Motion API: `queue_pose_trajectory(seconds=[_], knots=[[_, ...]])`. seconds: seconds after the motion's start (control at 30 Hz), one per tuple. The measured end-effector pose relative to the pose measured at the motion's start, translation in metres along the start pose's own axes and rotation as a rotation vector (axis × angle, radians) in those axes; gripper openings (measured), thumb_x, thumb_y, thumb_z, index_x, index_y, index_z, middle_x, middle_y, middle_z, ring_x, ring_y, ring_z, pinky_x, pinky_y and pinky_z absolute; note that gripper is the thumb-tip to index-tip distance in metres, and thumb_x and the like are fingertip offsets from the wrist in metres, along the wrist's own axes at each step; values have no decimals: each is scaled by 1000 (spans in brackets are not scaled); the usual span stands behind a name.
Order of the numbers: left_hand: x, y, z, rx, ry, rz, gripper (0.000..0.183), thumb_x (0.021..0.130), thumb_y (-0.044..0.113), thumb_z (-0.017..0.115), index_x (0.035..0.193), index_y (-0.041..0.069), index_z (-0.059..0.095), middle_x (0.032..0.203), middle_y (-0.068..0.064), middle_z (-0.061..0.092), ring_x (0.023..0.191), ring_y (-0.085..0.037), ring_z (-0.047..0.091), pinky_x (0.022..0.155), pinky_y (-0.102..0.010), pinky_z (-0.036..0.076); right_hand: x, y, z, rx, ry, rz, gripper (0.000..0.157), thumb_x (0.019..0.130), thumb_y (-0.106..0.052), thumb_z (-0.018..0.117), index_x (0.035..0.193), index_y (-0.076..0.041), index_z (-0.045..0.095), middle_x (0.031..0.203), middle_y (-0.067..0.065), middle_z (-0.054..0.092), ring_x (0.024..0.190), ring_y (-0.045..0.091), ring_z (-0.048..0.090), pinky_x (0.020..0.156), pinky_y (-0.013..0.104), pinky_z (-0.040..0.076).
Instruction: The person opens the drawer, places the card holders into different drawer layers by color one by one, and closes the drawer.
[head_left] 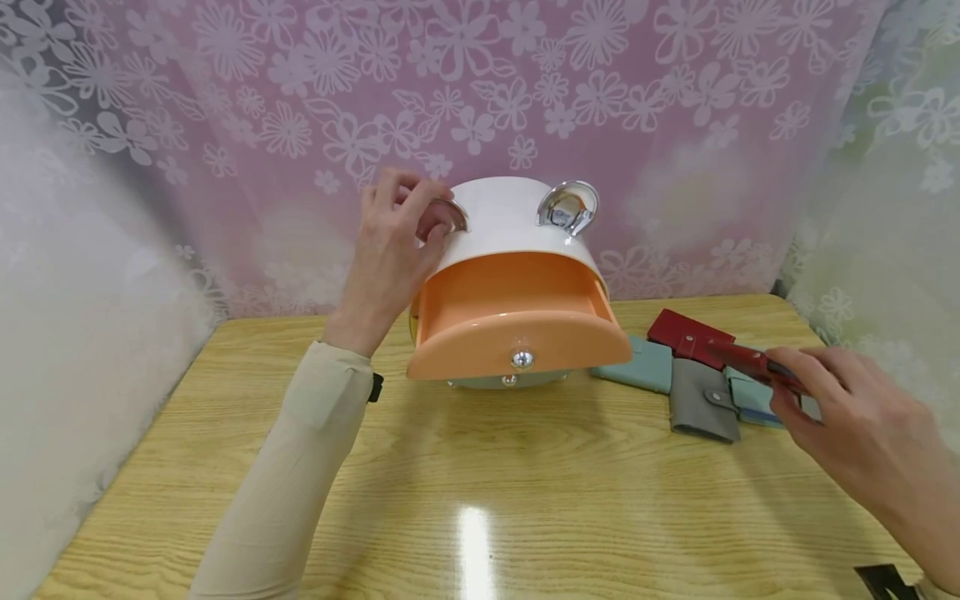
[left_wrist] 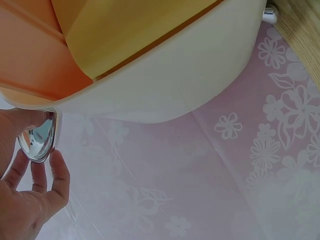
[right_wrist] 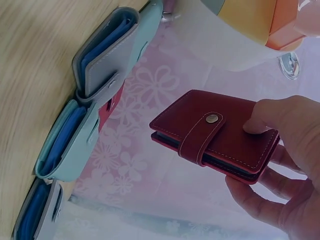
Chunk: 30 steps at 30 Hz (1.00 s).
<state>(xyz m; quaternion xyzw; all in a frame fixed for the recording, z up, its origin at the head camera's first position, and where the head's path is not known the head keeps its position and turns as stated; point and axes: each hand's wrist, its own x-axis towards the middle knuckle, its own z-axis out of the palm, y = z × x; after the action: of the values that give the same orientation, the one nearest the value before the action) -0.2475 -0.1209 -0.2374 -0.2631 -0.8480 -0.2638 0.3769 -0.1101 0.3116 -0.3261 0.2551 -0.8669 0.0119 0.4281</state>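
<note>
A white cabinet [head_left: 504,208] with chrome ears stands at the back of the table, its orange top drawer [head_left: 465,348] pulled out. My left hand [head_left: 386,258] pinches the cabinet's left ear [left_wrist: 40,142] between thumb and fingers. To the right, my right hand [head_left: 862,408] holds a dark red snap wallet [right_wrist: 200,120] by one end, raised over the other wallets. Its thumb lies on the cover and the fingers are beneath. The second ear [head_left: 568,207] is free of either hand.
Right of the cabinet lie another red wallet [head_left: 675,329], a teal wallet [head_left: 645,367], a grey wallet [head_left: 701,404] and a smaller teal one [head_left: 750,393]. A further grey wallet [right_wrist: 42,212] shows in the right wrist view. A flowered curtain [head_left: 480,100] hangs behind the wooden table [head_left: 450,483].
</note>
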Motion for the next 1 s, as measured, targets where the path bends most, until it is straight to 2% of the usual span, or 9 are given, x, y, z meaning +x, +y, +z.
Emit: queue_pose_trajectory(seconds=[0.23, 0.47, 0.63, 0.83, 1.0], knots=[[1, 1, -1, 21, -8, 0, 24, 90, 2, 71, 113, 9, 68, 117, -16, 54, 104, -34, 53, 96, -43, 36, 4, -2, 1, 35, 23, 2, 59, 102, -42, 28, 107, 3, 67, 90, 22, 64, 70, 35, 58, 55, 53, 47], [2, 1, -2, 66, -31, 28, 27, 90, 0, 68, 115, 10, 66, 117, -17, 53, 103, -35, 55, 98, -46, 36, 9, -5, -2, 17, 11, 7, 57, 103, -39, 30, 108, 5, 67, 93, 24, 64, 74, 35, 60, 56, 51, 48], [2, 2, -3, 72, -47, 36, 27, 91, 1, 68, 116, 11, 68, 118, -17, 52, 104, -33, 54, 97, -46, 35, 12, -6, -2, 22, 19, 0, 58, 103, -39, 31, 108, 6, 67, 94, 26, 63, 70, 36, 60, 54, 51, 48], [2, 2, -4, 73, -61, 25, 27, 92, 1, 66, 118, 11, 69, 119, -17, 52, 110, -35, 50, 98, -46, 36, 18, -10, -1, 50, 84, -8, 57, 105, -39, 34, 105, 7, 67, 94, 27, 65, 66, 37, 59, 54, 50, 46], [2, 2, -3, 70, -53, 23, 26, 92, 3, 68, 117, 10, 69, 119, -18, 52, 105, -33, 52, 98, -46, 35, 23, -15, -2, 64, 133, -31, 51, 105, -33, 37, 103, 9, 67, 92, 28, 66, 63, 37, 59, 52, 48, 45]])
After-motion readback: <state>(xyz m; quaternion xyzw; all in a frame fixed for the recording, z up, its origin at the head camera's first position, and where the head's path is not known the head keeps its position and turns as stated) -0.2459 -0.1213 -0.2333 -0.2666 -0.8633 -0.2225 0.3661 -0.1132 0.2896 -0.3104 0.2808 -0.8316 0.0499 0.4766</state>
